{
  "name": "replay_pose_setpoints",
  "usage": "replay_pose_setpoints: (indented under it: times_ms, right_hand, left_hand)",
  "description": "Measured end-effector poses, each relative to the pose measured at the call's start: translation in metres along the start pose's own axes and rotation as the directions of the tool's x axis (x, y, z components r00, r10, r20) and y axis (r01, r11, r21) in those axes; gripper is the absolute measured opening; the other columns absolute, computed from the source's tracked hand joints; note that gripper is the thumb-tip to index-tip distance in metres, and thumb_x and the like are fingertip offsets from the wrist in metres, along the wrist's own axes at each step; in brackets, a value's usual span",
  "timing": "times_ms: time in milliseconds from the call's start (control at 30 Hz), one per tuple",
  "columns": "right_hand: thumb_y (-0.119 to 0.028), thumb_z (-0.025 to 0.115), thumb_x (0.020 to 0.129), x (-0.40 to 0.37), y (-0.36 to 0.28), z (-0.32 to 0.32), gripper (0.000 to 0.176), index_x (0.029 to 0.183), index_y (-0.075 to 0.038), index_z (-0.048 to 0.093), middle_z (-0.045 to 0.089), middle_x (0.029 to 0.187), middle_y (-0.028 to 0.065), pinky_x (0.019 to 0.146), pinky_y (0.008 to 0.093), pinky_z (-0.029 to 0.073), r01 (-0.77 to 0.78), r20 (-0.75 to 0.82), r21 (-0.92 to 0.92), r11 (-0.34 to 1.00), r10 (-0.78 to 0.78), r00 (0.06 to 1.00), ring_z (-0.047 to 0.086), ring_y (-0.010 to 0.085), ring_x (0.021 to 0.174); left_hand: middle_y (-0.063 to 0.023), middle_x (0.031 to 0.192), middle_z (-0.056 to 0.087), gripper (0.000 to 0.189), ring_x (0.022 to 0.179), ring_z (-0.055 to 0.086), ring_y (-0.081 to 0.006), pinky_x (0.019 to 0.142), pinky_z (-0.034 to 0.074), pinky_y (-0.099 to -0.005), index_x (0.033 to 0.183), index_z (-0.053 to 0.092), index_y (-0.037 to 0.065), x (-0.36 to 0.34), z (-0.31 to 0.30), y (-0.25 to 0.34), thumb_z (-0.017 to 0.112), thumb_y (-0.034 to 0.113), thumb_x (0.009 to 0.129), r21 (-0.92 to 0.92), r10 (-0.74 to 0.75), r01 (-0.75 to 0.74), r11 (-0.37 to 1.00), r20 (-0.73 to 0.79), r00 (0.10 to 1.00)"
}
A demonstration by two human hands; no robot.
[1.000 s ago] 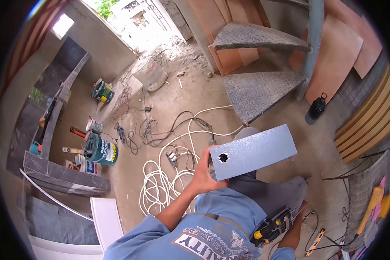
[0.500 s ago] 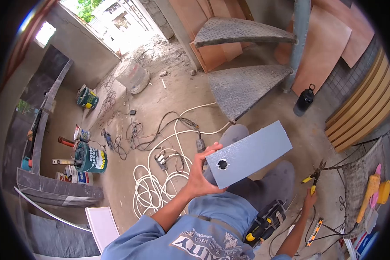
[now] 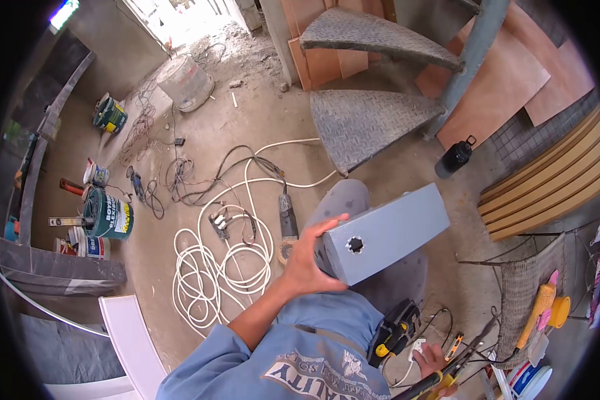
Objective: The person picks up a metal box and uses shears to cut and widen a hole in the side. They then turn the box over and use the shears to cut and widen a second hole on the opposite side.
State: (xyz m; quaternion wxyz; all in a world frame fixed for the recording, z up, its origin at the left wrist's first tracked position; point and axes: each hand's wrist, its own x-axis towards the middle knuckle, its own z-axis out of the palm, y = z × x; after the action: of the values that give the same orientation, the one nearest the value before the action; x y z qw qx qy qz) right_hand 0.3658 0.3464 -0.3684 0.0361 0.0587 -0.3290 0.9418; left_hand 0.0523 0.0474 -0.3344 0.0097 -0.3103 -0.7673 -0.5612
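My left hand (image 3: 308, 261) grips the near end of a grey box-shaped piece (image 3: 400, 230), its thumb below and its fingers over the top edge. The piece is tilted above my knees, and one face has a jagged round hole. My right hand (image 3: 430, 360) is low on the right, at the yellow-and-black handles of a pair of snips (image 3: 449, 381). Some of its fingers point up, and the handles partly cover the palm. Beside those fingers is a white plug-like item (image 3: 417, 347). An orange level (image 3: 455, 345) lies just beyond.
Coiled white hose (image 3: 203, 280) and a grinder-like power tool (image 3: 287, 220) lie on the floor left of my legs. Metal stair treads (image 3: 380, 123) rise ahead. A black bottle (image 3: 455, 159) stands right, near curved slats (image 3: 547, 193) and a woven chair (image 3: 523, 293). Buckets (image 3: 110, 213) stand left.
The grey piece has turned, so more of its side and near end shows. My right hand has moved down and left with the snips, closer to my body. The view has shifted.
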Motion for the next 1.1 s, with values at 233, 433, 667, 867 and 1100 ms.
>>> replay_pose_setpoints:
  times_ms: [233,433,667,867,1100]
  right_hand:
    - [-0.011,0.062,0.045,0.003,-0.006,0.014,0.104,0.143,0.009,0.033,0.036,0.151,0.0211,0.114,0.0647,0.013,-0.217,0.036,-0.090,0.972,0.220,0.975,0.024,0.0405,0.144]
    - [-0.009,0.072,0.050,0.012,-0.042,0.032,0.100,0.138,0.019,0.032,0.037,0.142,0.0366,0.108,0.0691,0.023,-0.106,-0.067,-0.368,0.924,0.088,0.994,0.031,0.0532,0.136]
    - [-0.014,0.075,0.055,0.002,-0.078,0.046,0.038,0.084,0.008,0.068,0.038,0.140,0.0335,0.101,0.0666,0.038,0.028,-0.078,-0.526,0.850,-0.081,0.994,0.039,0.0516,0.131]
    - [-0.007,0.078,0.048,-0.013,-0.100,0.044,0.028,0.070,0.005,0.066,0.049,0.128,0.0387,0.101,0.0548,0.041,-0.087,-0.138,-0.623,0.777,0.000,0.990,0.053,0.0499,0.119]
    - [-0.011,0.077,0.054,0.037,-0.042,0.039,0.022,0.070,0.002,0.068,0.043,0.139,0.0370,0.106,0.0565,0.028,-0.263,0.071,-0.551,0.792,0.359,0.931,0.045,0.0509,0.127]
  left_hand:
    - [-0.0177,0.136,0.053,0.101,0.125,0.052,-0.0338,0.110,0.034,-0.0476,0.134,0.039,0.007,0.001,0.006,0.003,0.089,0.020,0.048,-0.037,0.048,-0.047,0.998,0.009,0.999]
    - [-0.0160,0.135,0.053,0.101,0.125,0.051,-0.0343,0.111,0.032,-0.0497,0.135,0.039,0.007,0.001,0.009,0.002,0.089,0.022,0.048,-0.056,0.021,-0.020,0.998,0.020,1.000]
    - [-0.0135,0.133,0.054,0.100,0.126,0.051,-0.0323,0.112,0.023,-0.0582,0.131,0.041,0.010,0.002,0.020,0.006,0.090,0.024,0.045,0.061,0.096,-0.094,0.994,-0.027,0.995]
    - [-0.0135,0.135,0.053,0.102,0.135,0.042,-0.0359,0.113,0.016,-0.0610,0.130,0.041,0.013,0.005,0.025,0.007,0.091,0.027,0.043,0.059,0.134,-0.132,0.989,-0.033,0.990]
    - [-0.0151,0.144,0.048,0.102,0.142,0.032,-0.0379,0.114,0.013,-0.0613,0.129,0.041,0.014,0.009,0.028,0.008,0.092,0.025,0.042,0.089,0.173,-0.169,0.982,-0.049,0.984]
